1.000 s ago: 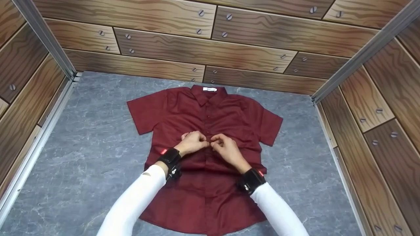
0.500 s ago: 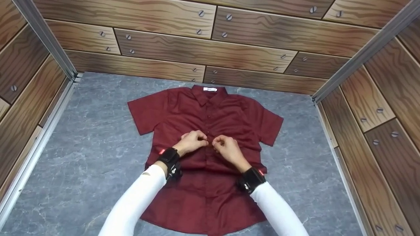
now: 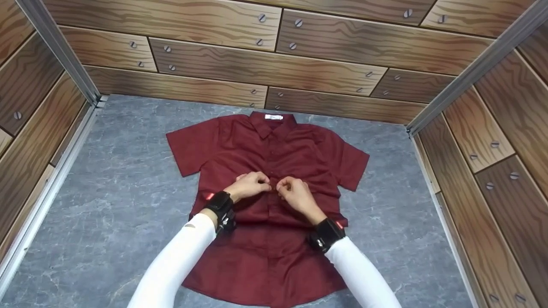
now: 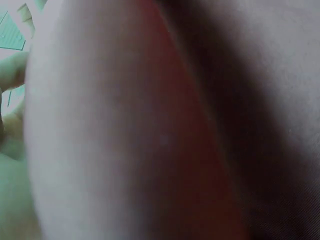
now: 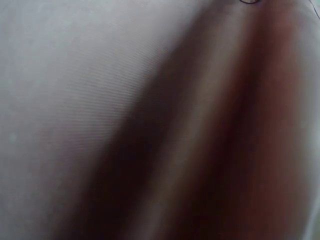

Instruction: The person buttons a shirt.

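Observation:
A dark red short-sleeved button-up shirt (image 3: 239, 149) lies spread front up, collar toward the back wall, in the head view. At its middle, my left hand (image 3: 249, 185) pinches the front edge just left of the button line. My right hand (image 3: 296, 194) is close opposite, thumb and fingertips pinched together on the front at the right side of that line. The fingers hide the cloth or button between them. Close, blurred cloth of the shirt (image 4: 125, 125) fills most of the left wrist view, and shirt fabric (image 5: 90, 100) covers the right wrist view.
The shirt rests on a grey marbled surface (image 3: 107, 192). Wood-patterned panels (image 3: 214, 60) rise behind and on both sides, with metal rails (image 3: 466, 68) at the corners. A white label (image 3: 274, 116) shows inside the collar. Across the lower body, the cloth has a raised fold (image 3: 265, 222).
Both hands stay at the middle of the shirt front. The right fingertips have drawn together and shifted slightly down and right; the left hand has barely moved.

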Tool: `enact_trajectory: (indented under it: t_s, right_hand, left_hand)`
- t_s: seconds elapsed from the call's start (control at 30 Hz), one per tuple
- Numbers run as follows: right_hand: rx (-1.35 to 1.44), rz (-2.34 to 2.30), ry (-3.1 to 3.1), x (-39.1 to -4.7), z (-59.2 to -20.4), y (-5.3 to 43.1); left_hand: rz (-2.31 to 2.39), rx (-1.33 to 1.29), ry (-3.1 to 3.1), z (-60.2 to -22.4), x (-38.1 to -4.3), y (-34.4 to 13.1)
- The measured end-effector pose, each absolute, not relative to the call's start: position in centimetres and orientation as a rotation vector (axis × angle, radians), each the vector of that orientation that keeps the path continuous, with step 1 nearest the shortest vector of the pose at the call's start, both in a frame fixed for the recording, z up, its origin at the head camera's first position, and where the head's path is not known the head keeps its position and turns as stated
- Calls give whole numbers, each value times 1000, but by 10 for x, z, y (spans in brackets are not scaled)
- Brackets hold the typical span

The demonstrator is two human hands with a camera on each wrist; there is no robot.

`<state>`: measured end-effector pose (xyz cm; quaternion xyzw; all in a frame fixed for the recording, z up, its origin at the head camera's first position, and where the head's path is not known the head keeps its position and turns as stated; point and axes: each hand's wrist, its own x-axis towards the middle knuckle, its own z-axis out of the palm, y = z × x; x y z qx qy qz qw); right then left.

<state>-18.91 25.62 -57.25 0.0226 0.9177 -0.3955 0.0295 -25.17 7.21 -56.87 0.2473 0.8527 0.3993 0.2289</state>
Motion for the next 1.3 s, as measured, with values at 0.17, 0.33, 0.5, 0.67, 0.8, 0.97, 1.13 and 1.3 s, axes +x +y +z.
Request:
enact_trajectory:
  t_s: [0.17,0.33,0.5,0.67,0.8,0.97,1.13,1.3]
  right_hand:
    - [13,-1263,2868,-186,-574,258]
    - [-104,-1237,2903,-182,-573,255]
    - [-88,-1093,2958,-181,-571,248]
    - [-86,-950,3019,-180,-570,244]
    - [-155,-894,3018,-178,-568,246]
    - [-157,-830,3100,-174,-564,258]
    - [-87,-609,3095,-170,-561,273]
    - [-29,-471,2794,-169,-562,279]
  left_hand:
    - [1124,663,2363,-568,-250,75]
    - [1131,583,2451,-567,-247,80]
    - [1094,521,2524,-568,-244,84]
    - [1017,543,2609,-570,-241,88]
    - [975,593,2680,-572,-237,89]
    - [941,727,2808,-577,-235,85]
    - [790,838,2815,-574,-243,80]
    - [525,752,2641,-572,-251,78]
